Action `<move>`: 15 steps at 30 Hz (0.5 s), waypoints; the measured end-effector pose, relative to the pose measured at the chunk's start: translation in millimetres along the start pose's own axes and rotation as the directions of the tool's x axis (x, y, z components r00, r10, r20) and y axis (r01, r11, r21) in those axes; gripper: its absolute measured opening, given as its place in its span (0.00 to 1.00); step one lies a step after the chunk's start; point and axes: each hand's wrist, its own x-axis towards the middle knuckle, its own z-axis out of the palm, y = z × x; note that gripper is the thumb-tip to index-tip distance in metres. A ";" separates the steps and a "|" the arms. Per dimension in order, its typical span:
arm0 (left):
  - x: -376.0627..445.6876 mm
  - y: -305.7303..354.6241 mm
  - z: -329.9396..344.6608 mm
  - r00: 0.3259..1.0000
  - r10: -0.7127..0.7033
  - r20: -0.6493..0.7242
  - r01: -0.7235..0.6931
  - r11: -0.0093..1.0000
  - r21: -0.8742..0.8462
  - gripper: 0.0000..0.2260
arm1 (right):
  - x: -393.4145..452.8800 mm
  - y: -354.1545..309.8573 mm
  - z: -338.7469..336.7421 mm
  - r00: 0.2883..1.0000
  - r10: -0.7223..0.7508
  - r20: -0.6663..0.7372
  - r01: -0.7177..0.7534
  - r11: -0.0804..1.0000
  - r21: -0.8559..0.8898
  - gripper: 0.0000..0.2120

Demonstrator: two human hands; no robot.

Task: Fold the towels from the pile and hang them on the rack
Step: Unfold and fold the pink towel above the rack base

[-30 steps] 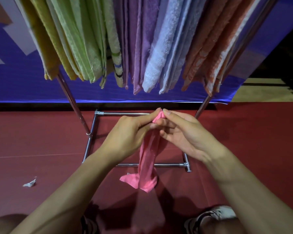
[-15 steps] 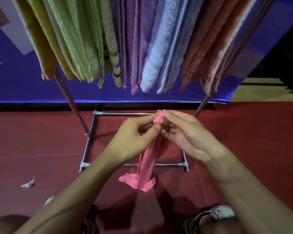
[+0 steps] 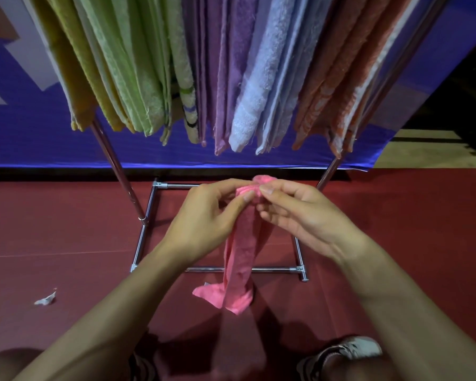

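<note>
A small pink towel (image 3: 238,259) hangs bunched and narrow from both my hands, its lower end curling just above the red floor. My left hand (image 3: 204,218) pinches its top edge with thumb and forefinger. My right hand (image 3: 300,213) pinches the same top edge from the other side, fingertips almost touching the left ones. Behind and above stands the chrome rack (image 3: 116,163), with several folded towels draped on it: yellow (image 3: 74,75), green (image 3: 127,78), purple (image 3: 231,64), pale blue (image 3: 261,86) and orange (image 3: 338,78).
The rack's base frame (image 3: 146,229) lies on the red floor directly under my hands. A scrap of white paper (image 3: 46,299) lies on the floor at the left. A blue sheet (image 3: 25,144) hangs behind the rack. My shoe (image 3: 346,350) shows at the bottom right.
My fingers have worked along the towel's top edge, so more pink cloth shows above them. The hands stay at the same place and the towel hangs as before.
</note>
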 end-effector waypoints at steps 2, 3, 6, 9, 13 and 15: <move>0.3 -1.4 -2.1 1.000 0.006 -0.008 -0.006 0.996 0.090 0.09 | 0.9 -0.4 -4.0 0.998 -0.064 -0.023 0.055 0.958 -0.282 0.05; 0.5 -2.3 -3.0 1.000 0.003 -0.012 -0.002 0.994 0.106 0.09 | 0.9 -0.9 -7.0 0.996 -0.090 -0.010 0.078 0.906 -0.415 0.02; 1.2 -3.0 -6.0 0.999 -0.016 -0.033 0.020 0.994 0.110 0.10 | -1.2 -2.1 -12.3 0.994 -0.092 0.056 0.108 0.793 -0.599 0.04; 2.6 -4.2 -10.8 0.999 0.008 -0.035 -0.002 0.984 0.177 0.09 | -6.6 -1.0 -16.2 0.995 -0.065 0.077 0.101 0.669 -0.737 0.10; 3.2 -10.8 -16.8 1.000 0.000 0.013 -0.003 0.965 0.261 0.12 | -11.3 -3.7 -25.9 0.993 -0.075 0.096 0.114 0.299 -0.947 0.15; 2.8 -12.5 -18.2 1.000 -0.014 0.020 0.008 0.960 0.279 0.14 | -10.9 -5.2 -28.7 0.992 -0.052 0.113 0.122 0.229 -0.966 0.17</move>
